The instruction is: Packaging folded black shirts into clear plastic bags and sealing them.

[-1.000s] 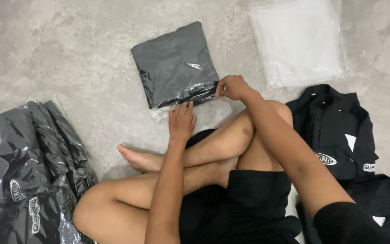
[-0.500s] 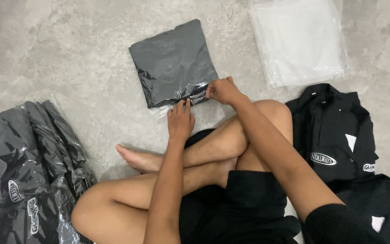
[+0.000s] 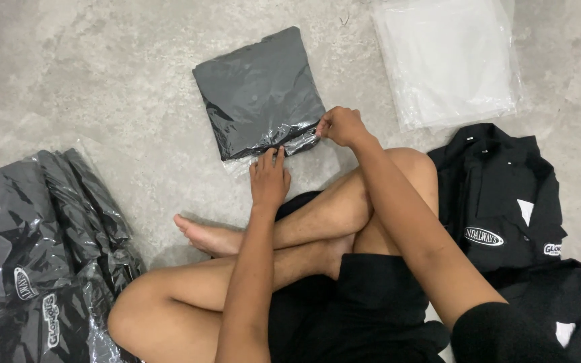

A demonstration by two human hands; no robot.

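Note:
A folded black garment in a clear plastic bag lies on the concrete floor in front of my crossed legs. My left hand lies flat with its fingertips pressing the bag's near open edge. My right hand pinches the bag's near right corner, at the flap. The flap is folded along the near edge under both hands.
A stack of empty clear bags lies at the far right. Unbagged black shirts are piled at my right. Several bagged black garments are heaped at my left. My bare legs and foot are crossed below the bag.
My right hand slid left along the bag's near edge and then back to the right corner. My left hand stayed on the edge. The view shifted slightly.

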